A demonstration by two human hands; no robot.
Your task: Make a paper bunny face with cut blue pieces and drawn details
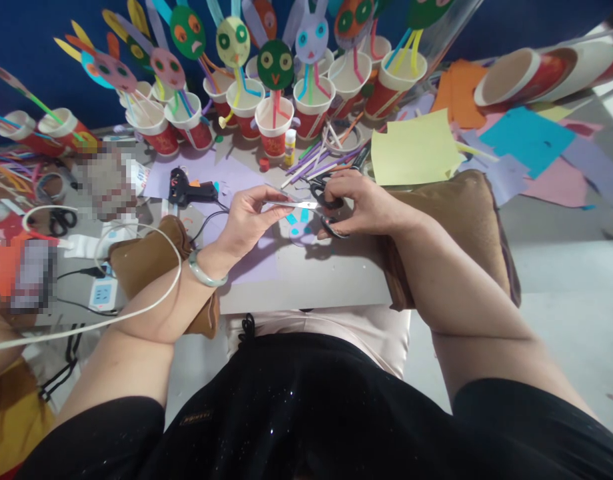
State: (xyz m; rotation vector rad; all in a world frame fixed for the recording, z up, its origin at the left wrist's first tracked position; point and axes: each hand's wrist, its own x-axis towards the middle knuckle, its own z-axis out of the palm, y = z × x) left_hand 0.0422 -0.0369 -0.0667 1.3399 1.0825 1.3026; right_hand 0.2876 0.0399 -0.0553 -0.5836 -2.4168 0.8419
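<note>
Shirt [306, 413] nearest. Left fingers [272, 217] pinch paper [282, 198]: likely light, creasable, best edge-held; right fingers [347, 184] hold scissors [313, 205] by handles.

Craft workspace, grey table [306, 293], coloured paper [416, 147], glue gun [194, 191], glue stick [289, 150], paper cups [275, 141] holding long-eared figures [311, 39]

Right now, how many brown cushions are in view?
2: the left cushion is partly covered by the left forearm, the right cushion by the right forearm. No others show.
</note>
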